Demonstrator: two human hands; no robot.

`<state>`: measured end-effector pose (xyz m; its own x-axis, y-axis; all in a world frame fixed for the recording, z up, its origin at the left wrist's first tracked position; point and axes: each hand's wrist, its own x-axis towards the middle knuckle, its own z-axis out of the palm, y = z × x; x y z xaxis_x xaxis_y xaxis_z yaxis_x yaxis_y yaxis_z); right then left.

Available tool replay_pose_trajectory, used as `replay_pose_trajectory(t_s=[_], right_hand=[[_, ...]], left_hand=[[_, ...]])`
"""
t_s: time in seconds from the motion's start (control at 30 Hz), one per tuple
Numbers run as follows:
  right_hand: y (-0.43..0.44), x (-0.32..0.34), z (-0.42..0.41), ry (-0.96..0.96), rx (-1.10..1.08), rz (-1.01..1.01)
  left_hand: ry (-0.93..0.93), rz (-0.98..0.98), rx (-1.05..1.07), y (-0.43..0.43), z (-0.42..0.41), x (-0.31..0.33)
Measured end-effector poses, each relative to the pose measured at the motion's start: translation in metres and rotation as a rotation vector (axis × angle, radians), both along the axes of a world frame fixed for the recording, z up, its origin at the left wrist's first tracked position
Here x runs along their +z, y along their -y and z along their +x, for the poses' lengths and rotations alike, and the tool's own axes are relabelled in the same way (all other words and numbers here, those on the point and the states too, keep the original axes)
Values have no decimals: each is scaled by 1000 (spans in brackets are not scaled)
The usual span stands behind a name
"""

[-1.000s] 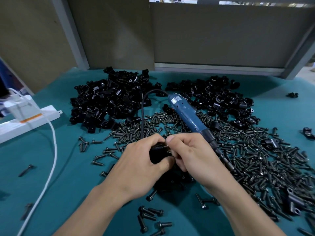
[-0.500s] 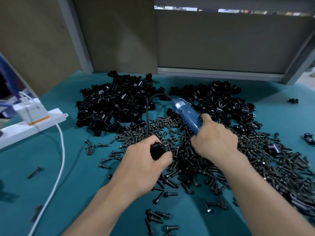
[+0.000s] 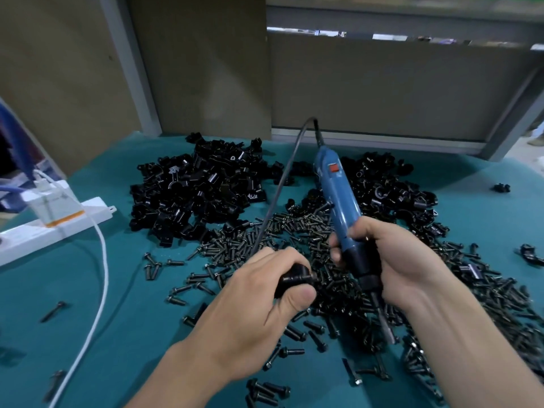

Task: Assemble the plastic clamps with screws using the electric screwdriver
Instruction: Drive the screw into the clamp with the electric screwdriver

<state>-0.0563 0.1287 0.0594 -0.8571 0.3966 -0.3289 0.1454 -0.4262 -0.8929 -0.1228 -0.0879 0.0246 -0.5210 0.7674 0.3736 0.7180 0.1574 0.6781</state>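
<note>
A teal-covered bench (image 3: 141,334) is filling the lower part of the view and running back to brown panels (image 3: 382,89), which are standing between grey posts (image 3: 129,69) along its far edge. Black clamps are lying in two piles toward that far edge, a left heap (image 3: 200,195) and a right heap (image 3: 391,195). Dark screws (image 3: 294,231) are spreading from the bench's middle out to its right edge, with strays lying toward the near and left edges. A white power strip (image 3: 53,228) is sitting at the left edge, and a white cable (image 3: 101,278) is trailing from it toward the near edge.

Both forearms are reaching in from the near edge. The right hand (image 3: 397,260) is gripping the blue screwdriver (image 3: 341,207), with fingers and thumb wrapping around its lower body and black collar. The tool is hanging over the screws at the bench's middle, tilting away from the person, with its red switch facing up and its bit (image 3: 382,319) pointing down toward the near edge. Its black cord (image 3: 279,184) is arching from the top and dropping behind the left hand (image 3: 250,319). That hand, knuckles up, is pinching one black clamp (image 3: 294,278) between its thumb and curled fingers, just left of the tool's collar. The clamp and the bit are staying apart.
</note>
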Motion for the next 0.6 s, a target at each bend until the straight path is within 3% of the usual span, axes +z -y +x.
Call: replay_pose_trajectory(t_s=[0.13,0.23,0.3,0.43,0.5,0.6], right_hand=[[8,-4,6,-154,96,-185],[9,-7,8,-228,87,-251],[6,-7,11,-266,92,-267],[1,-3,13,-239,62,-212],[1,-1,10,-193,-4,-146],[3,-3,5,-175,-108,-113]], left_hand=[[60,190,-65,2,10,11],[399,544,-62,8,3,25],[575,723,127,15,-12,30],[682,485,510,23,-42,24],[689,332,518,21,-46,18],[671,265,411,12,-39,12]])
